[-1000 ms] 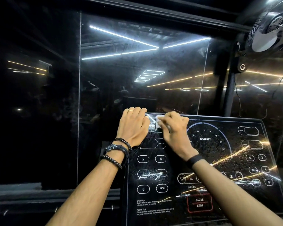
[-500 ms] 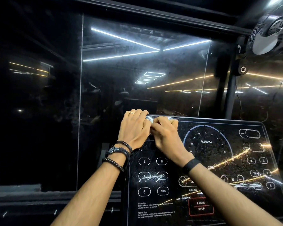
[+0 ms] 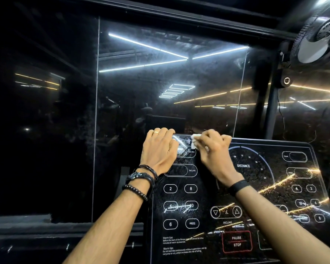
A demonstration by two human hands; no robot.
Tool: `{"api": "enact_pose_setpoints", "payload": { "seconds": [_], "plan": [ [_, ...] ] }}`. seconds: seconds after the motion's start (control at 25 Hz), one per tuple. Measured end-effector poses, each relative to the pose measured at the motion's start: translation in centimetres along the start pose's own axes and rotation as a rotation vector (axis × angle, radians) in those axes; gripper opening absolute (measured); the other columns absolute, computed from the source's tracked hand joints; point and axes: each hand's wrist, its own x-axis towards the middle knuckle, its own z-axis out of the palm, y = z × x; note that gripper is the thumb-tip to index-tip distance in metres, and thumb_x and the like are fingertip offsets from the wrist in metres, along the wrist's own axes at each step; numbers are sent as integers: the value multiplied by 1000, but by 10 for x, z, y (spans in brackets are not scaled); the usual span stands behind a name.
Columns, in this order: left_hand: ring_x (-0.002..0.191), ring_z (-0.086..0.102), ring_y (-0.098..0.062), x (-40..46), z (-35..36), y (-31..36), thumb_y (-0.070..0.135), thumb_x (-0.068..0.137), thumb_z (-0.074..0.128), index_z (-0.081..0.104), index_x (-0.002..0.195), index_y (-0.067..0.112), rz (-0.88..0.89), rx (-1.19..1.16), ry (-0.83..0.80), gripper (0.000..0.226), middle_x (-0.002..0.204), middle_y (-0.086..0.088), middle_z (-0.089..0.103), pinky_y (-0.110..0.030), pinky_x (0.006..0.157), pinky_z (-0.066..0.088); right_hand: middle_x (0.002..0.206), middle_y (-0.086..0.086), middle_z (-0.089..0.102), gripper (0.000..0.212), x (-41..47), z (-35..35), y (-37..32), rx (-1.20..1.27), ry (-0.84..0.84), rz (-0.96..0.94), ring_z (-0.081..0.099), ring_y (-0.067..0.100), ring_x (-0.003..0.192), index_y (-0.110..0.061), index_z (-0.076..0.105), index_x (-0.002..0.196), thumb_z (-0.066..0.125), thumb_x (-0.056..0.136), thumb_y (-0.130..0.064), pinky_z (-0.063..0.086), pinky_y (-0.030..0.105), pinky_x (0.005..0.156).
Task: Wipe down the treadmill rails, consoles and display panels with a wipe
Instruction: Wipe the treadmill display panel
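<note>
A glossy black treadmill display panel (image 3: 213,189) with white outlined buttons and a DISTANCE dial fills the lower right. My left hand (image 3: 159,149) rests on the panel's top left corner, its fingers curled over the upper edge. Just right of it, my right hand (image 3: 212,149) pinches a small white wipe (image 3: 194,141) against the panel near the top edge, beside the CALORIE window. Most of the wipe is hidden under my fingers.
Dark reflective glass (image 3: 160,92) stands right behind the panel, mirroring ceiling light strips. A wall fan (image 3: 318,35) on a black pole (image 3: 272,115) hangs at the upper right. A dark ledge (image 3: 36,225) runs along the lower left.
My right hand slid left up against my left hand, then back right, and the white wipe now shows at its fingertips near the panel's top edge. My left hand has stayed on the corner.
</note>
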Motion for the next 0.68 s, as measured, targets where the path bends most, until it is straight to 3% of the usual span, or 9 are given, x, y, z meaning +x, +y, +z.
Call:
{"api": "enact_pose_setpoints", "payload": {
  "seconds": [0.08,0.24,0.4,0.44,0.56,0.6,0.68],
  "plan": [
    [94,52,-23,0,2,0,32,89,18,64,113,10,-5,5,8,56,101,-2,63,-40,95,37,91,-3,56,18,2,-1,-2,5,5,67,54,16,81,-18,73,103,71,89,-8,23,33,80],
    [95,52,-23,0,1,0,32,88,16,62,111,11,-2,44,-26,56,101,-2,62,-40,95,36,93,-3,58,14,-21,-5,-1,-10,-140,-185,56,16,85,-17,73,103,68,92,-10,28,36,80],
    [97,52,-23,1,-2,1,34,87,14,62,115,11,-10,40,-40,60,102,-2,62,-39,97,35,89,-2,57,16,-3,-13,18,-5,-5,116,58,21,81,-18,73,100,72,88,-7,20,32,79],
    [97,52,-23,1,-2,1,34,87,14,62,116,11,-9,41,-42,61,103,-2,62,-40,97,35,89,-1,58,17,-11,-12,10,6,-47,74,57,23,81,-15,73,99,72,87,-4,22,33,79],
    [101,52,-24,1,-3,1,35,86,12,62,118,11,-14,53,-41,65,106,-3,63,-40,98,34,96,0,61,14,-36,-14,3,25,-240,-293,56,21,87,-12,72,102,66,92,-4,31,38,78],
    [103,52,-24,1,-3,3,36,85,11,62,121,11,-20,57,-49,67,109,-2,63,-38,100,33,96,-1,61,15,-27,-20,14,30,-248,-286,57,20,89,-14,72,103,62,94,-8,31,39,79],
    [107,50,-22,1,-3,5,38,84,8,60,125,12,-35,54,-64,72,113,-1,63,-37,102,30,94,-2,60,15,-7,-27,33,33,-107,-56,59,22,88,-17,72,101,63,92,-8,28,39,78]
  ]
}}
